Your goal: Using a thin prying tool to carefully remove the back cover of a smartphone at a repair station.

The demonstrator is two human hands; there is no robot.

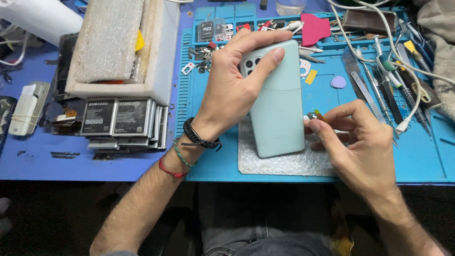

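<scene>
My left hand [232,87] grips the top end of a pale mint-green phone [277,109], back side up, with the thumb lying across its camera cluster. The phone's lower end rests on a silvery textured pad [284,163] on the blue work mat [426,156]. My right hand [353,147] pinches a tiny yellow and grey part [316,115] between thumb and forefinger, right at the phone's right edge. Braided bracelets circle my left wrist.
Several flat phone batteries [116,118] lie stacked on the left below a white foam box [118,45]. Tweezers, picks and screwdrivers [379,90] crowd the mat's right side with white cables [407,71]. Small parts and a red pick [313,27] sit at the mat's far edge.
</scene>
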